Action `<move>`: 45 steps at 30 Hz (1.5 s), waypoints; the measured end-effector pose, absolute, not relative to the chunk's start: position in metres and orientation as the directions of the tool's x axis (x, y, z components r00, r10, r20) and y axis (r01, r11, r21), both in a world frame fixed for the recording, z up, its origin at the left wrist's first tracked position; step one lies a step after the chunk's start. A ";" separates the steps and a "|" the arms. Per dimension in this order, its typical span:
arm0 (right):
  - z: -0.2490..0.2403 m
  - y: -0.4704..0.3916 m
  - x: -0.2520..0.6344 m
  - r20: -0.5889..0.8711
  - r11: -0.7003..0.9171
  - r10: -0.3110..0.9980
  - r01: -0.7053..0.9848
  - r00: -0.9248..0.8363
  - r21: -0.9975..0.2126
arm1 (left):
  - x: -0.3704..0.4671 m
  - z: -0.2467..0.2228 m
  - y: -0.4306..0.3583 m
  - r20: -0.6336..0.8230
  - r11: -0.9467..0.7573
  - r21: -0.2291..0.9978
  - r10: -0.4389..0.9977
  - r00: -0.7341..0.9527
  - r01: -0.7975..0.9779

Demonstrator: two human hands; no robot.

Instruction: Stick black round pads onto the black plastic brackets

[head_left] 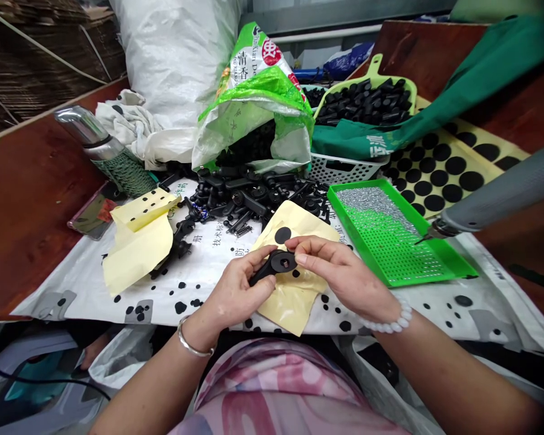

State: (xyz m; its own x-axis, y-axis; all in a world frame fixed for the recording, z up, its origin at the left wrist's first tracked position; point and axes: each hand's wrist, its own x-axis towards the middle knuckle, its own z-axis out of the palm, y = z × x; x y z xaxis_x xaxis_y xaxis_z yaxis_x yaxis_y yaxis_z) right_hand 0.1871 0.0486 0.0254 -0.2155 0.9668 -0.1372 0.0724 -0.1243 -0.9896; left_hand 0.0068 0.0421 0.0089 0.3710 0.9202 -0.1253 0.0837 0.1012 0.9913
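In front of me, my left hand (pixel 240 290) is closed round a black crank handle (pixel 281 261), its round end facing up with a small hole in the centre. The thumb and fingertips of my right hand (pixel 340 269) are pinched at the right rim of that round end. Whether a thin sticker is between them is too small to tell. Under both hands lies a yellow backing sheet (pixel 294 308) bearing a black round sticker (pixel 283 235). Just beyond it, a pile of similar black handles (pixel 254 199) spreads out from an open green-and-white bag (pixel 258 90).
At the right, a green tray (pixel 390 241) holds small metal screws, with an electric screwdriver (pixel 494 193) hanging over it. Sheets of black round stickers (pixel 439 169) lie behind. On the left are another yellow sheet (pixel 138 248), a phone (pixel 93 211) and a flask (pixel 111 151).
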 end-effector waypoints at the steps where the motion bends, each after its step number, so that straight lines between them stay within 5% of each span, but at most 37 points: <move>1: 0.025 0.049 0.187 -0.140 -0.128 0.965 0.071 -0.221 -0.989 | 0.007 0.009 0.042 -0.119 0.096 0.992 0.920 0.374 0.080; 35: 0.018 0.049 0.188 -0.083 -0.045 0.966 0.157 -0.244 -0.987 | 0.006 0.002 0.040 -0.107 0.066 0.991 0.918 0.381 0.118; 45: 0.014 0.049 0.185 -0.077 -0.035 0.976 0.203 -0.202 -0.979 | 0.013 -0.003 0.040 -0.110 0.072 0.987 0.957 0.270 0.147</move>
State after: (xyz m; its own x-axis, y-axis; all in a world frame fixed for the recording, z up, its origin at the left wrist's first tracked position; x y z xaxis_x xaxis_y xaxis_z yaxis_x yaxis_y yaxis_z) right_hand 0.1848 0.0486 0.0138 -0.2024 0.9763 -0.0771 0.2031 -0.0352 -0.9785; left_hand 0.0130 0.0402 -0.0033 0.2695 0.9567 -0.1103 0.1468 0.0723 0.9865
